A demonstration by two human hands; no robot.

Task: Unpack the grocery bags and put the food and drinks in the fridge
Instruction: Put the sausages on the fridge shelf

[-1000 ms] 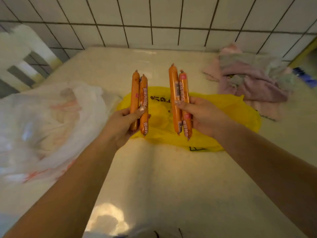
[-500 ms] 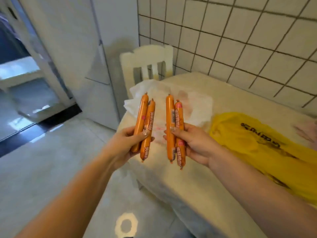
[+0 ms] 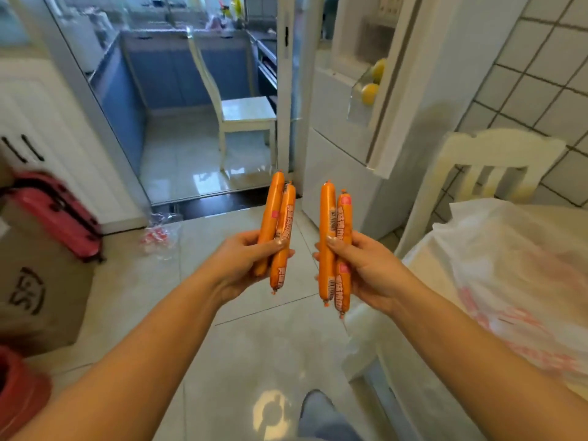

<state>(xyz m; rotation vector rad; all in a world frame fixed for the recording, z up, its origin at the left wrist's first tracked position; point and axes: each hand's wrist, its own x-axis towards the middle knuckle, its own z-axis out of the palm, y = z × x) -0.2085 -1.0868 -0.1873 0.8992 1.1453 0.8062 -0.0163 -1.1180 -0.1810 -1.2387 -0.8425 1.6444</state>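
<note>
1. Sausages fill both hands: the left hand [image 3: 245, 262] grips the left pair of sausages [image 3: 276, 230], thumb across the front and fingers curled behind, holding them upright and side by side.
2. The right hand [image 3: 366, 268] grips the right pair of sausages [image 3: 335, 246] the same way, thumb pressed over the front of the orange casings, fingers wrapped round the back.
3. Both pairs stand near each other but apart, held out over the tiled floor [image 3: 254, 338] in the middle of the scene.
4. Each sausage is a long orange tube with printed labels; the ends stick out above and below the fists.
5. The fridge [image 3: 343, 173] stands far right, its upper door [image 3: 397, 90] swung open; yellow fruit [image 3: 370, 92] sits in a door shelf.
6. A white plastic bag [image 3: 509, 265] with red print lies on the table [image 3: 423, 249] at near right, well apart from the hands.
7. A cream chair [image 3: 486, 173] stands just beside the table, against the tiled wall [image 3: 547, 74].
8. Another chair [image 3: 241, 113] stands far off through the doorway.
9. A cardboard box [image 3: 41, 281] and a pink case [image 3: 54, 214] sit at left.
10. A crumpled clear wrapper [image 3: 160, 233] lies on the floor near the doorway.
</note>
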